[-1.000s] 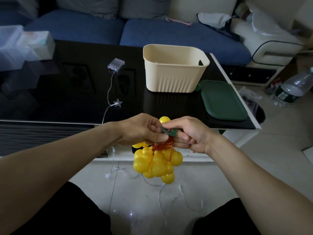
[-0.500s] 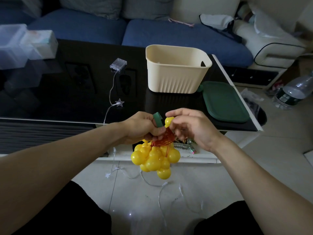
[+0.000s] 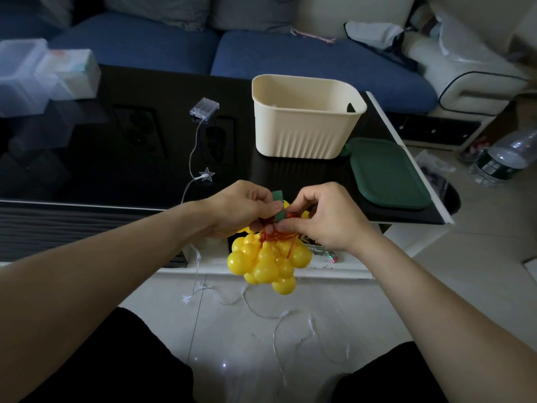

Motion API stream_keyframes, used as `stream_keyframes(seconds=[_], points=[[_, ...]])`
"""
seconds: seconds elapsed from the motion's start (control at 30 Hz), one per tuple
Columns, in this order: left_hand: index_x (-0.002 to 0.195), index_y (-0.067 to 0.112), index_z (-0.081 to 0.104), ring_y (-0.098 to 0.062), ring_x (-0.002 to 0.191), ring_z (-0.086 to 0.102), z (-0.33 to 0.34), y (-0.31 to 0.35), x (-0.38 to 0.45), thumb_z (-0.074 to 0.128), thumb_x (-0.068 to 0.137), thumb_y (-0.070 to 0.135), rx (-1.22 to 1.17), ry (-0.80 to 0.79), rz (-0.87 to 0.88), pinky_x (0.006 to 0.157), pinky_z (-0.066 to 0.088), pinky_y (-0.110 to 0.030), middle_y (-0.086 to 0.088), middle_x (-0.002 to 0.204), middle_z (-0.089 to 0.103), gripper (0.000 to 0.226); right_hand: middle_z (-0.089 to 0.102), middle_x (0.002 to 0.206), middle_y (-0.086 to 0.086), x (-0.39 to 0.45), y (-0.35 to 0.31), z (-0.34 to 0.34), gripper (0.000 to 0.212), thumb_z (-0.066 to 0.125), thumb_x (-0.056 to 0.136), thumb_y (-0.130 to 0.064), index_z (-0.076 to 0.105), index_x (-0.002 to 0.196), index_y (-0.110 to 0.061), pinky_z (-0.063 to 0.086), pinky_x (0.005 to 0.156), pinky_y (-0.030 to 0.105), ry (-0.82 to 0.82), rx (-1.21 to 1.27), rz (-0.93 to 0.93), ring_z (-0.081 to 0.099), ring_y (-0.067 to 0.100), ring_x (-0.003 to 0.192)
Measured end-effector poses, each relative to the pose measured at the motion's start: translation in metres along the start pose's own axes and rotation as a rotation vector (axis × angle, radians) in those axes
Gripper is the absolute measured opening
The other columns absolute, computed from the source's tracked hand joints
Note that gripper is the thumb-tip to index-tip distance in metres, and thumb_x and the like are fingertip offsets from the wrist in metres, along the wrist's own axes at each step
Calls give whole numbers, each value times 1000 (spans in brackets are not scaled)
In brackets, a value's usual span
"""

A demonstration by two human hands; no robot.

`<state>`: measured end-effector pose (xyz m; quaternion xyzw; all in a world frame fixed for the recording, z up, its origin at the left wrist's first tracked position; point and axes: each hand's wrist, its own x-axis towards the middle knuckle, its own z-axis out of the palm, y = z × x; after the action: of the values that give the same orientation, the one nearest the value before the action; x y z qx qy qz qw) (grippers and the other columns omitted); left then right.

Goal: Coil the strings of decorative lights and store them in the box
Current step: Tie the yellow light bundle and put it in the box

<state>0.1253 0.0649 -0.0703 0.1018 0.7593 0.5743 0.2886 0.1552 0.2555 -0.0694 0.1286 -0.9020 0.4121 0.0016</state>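
My left hand [image 3: 241,209] and right hand [image 3: 325,216] both pinch the red wire and green strap [image 3: 279,205] atop the bunched yellow bulb lights [image 3: 268,261], held over the floor just before the worktop [image 3: 122,158], where the cream box [image 3: 305,123] stands beside its green lid [image 3: 388,173].

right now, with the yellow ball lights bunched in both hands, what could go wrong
1. The green strap looks only partly fastened around the red wire; if either grip of the left hand or right hand loosens, the yellow ball lights may uncoil.
2. The star light string trails off the table to the floor by the feet, so it could snag and drag its battery case off.
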Motion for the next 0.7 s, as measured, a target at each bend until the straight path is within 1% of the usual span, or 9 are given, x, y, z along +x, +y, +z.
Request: stream_keyframes(seconds=[0.13, 0.2, 0.27, 0.33, 0.4, 0.47, 0.5, 0.6, 0.7], points=[[77, 4, 65, -21, 61, 54, 0, 4, -2, 64, 94, 22, 70, 24, 42, 54, 45, -24, -15, 69, 63, 24, 69, 70, -14, -1, -4, 0, 24, 95, 63, -28, 77, 76, -21, 41, 55, 9, 51, -34, -33, 59, -7, 61], [80, 5, 68, -20, 62, 55, 1, 4, -2, 65, 93, 22, 65, 45, 33, 55, 47, -24, -14, 70, 65, 22, 67, 68, -16, -1, -4, 1, 25, 96, 61, -28, 78, 76, -18, 42, 56, 8, 76, -28, -51, 59, -8, 61], [82, 4, 68, -22, 66, 56, 2, 5, -1, 66, 92, 21, 10, 73, 5, 58, 48, -25, -14, 72, 64, 19, 69, 69, -15, -2, -4, 2, 26, 96, 59, -29, 79, 75, -19, 45, 57, 11, 116, 3, -63, 62, -5, 62], [84, 4, 66, -20, 64, 56, 3, 6, 0, 67, 91, 16, -91, 90, -21, 60, 46, -28, -13, 72, 63, 15, 72, 71, -11, -2, -4, 3, 26, 95, 59, -29, 78, 75, -18, 52, 60, 19, 162, 36, -67, 66, 2, 64], [91, 5, 59, -17, 57, 57, 4, 8, 0, 67, 90, 8, -202, 103, -40, 61, 44, -30, -8, 66, 63, 9, 74, 74, -6, -3, -5, 4, 26, 96, 59, -27, 78, 75, -16, 56, 63, 24, 197, 62, -69, 69, 7, 68], [95, 8, 49, -16, 50, 56, 4, 9, 1, 67, 89, 2, -280, 116, -54, 60, 41, -30, -2, 55, 61, 19, 73, 75, -8, -3, -7, 6, 24, 96, 59, -24, 76, 72, -22, 56, 64, 25, 216, 86, -71, 69, 7, 68], [95, 9, 49, -16, 50, 55, 3, 10, 1, 67, 89, 2, -289, 120, -51, 60, 41, -31, -1, 55, 61, 20, 73, 74, -10, -3, -8, 6, 24, 95, 59, -24, 75, 72, -27, 56, 64, 25, 221, 96, -74, 69, 5, 68], [92, 5, 63, -16, 58, 58, 2, 10, -2, 68, 90, 9, -175, 122, -16, 61, 45, -29, -7, 69, 65, 6, 73, 73, -12, -4, -8, 7, 24, 96, 59, -23, 77, 75, -24, 56, 61, 23, 230, 110, -68, 69, 2, 64], [94, 6, 72, -8, 58, 61, 3, 12, -5, 67, 91, 20, -30, 152, 36, 57, 50, -21, -6, 70, 69, 15, 73, 73, -12, -3, -7, 5, 24, 96, 60, -21, 79, 77, -22, 55, 61, 21, 246, 109, -61, 69, 1, 65]])
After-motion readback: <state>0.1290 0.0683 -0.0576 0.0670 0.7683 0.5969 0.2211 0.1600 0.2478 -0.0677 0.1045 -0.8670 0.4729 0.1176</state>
